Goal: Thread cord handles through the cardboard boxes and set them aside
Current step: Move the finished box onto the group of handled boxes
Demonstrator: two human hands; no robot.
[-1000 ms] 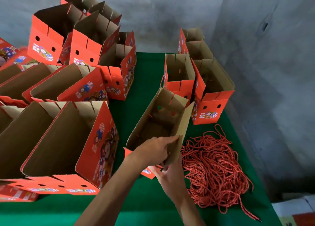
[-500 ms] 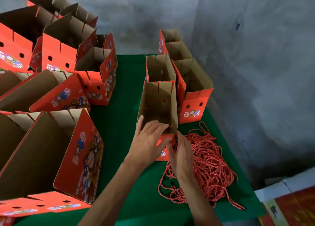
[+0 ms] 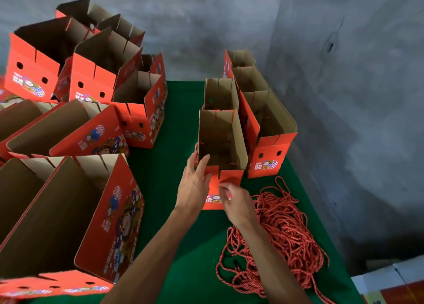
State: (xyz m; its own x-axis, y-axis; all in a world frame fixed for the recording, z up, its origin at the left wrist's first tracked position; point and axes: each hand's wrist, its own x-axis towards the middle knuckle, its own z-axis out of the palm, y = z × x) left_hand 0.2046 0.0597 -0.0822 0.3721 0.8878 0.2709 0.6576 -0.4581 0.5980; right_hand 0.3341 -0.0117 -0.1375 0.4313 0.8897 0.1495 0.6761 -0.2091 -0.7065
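The open box [image 3: 221, 143] stands upright on the green table [image 3: 179, 124], just in front of both your hands, with its open top facing up and its red front panel turned toward you. Your left hand [image 3: 193, 184] rests at the near left corner of this box; the fingers are straight and spread, and the fingertips touch the rim there. Your right hand [image 3: 236, 200] is in front of the lower part of the red panel, with the fingers curled loosely (the picture is blurred here, so I cannot tell if they pinch a cord or hold nothing). A short piece of red cord shows at the left outer side of the box, near your left fingertips.

The pile of red cords [image 3: 282, 230] lies on the table just to the right of your right wrist. Behind the box stands a row of similar boxes [image 3: 268, 129], touching it on the right and at the back. To your left, well apart, many more boxes [image 3: 75, 200] stand or lie on their sides.
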